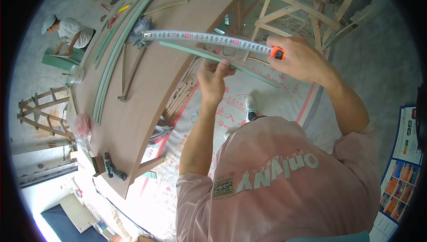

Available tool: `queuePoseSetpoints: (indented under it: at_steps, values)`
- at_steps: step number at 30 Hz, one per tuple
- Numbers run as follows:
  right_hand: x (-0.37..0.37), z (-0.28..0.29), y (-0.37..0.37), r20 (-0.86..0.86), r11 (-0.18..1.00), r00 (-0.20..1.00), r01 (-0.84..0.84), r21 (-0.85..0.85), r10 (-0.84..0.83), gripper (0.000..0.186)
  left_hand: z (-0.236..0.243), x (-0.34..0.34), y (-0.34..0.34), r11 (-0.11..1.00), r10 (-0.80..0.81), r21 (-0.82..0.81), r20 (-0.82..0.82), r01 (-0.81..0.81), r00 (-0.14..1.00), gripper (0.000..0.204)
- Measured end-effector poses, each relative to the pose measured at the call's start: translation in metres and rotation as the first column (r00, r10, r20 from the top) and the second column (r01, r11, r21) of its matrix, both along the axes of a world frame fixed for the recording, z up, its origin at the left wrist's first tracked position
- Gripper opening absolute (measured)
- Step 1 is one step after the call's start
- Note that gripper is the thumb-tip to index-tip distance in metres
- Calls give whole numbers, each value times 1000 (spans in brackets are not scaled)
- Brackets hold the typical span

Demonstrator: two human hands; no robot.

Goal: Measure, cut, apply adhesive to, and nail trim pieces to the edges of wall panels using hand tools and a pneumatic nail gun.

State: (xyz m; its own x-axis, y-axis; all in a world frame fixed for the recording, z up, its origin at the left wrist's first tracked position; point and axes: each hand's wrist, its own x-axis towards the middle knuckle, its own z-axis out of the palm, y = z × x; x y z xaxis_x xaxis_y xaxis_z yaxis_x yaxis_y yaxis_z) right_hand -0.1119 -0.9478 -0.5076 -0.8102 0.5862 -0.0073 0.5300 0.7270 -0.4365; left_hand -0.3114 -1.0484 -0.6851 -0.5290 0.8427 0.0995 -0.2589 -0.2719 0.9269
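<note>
Head view shows a long curved brown board [147,77] on trestles, the landmark here. Off its near edge, a thin green strip [213,58] runs lengthwise from above the board down toward the person. A tape measure blade [204,38] lies just above and nearly parallel to it. The left hand [212,79] pinches the strip from below; the right hand [302,57], farther from the board, is closed around the tape's case.
</note>
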Motion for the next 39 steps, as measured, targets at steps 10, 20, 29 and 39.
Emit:
queuePoseSetpoints:
  at_steps: [10, 20, 29, 39]
  values:
    - [-3, -10, 4, 48, 1000, 999, 6, -21, -5, 23, 14, -7, 0, 998, 32, 59, -4, -31, 999, 38]
    - [-2, -14, 3, 77, 999, 997, 6, -40, -3, 25, 16, 0, 2, 997, -3, 72, 42, 0, 999, 39]
    - [32, -7, 12, 182, 994, 977, 112, -12, -108, 41, 25, -22, 2, 988, 90, 114, 150, -108, 985, 20]
    - [63, -11, 19, 206, 978, 966, 120, 168, -154, 20, 34, -53, -2, 981, 124, 126, 176, -147, 977, 22]
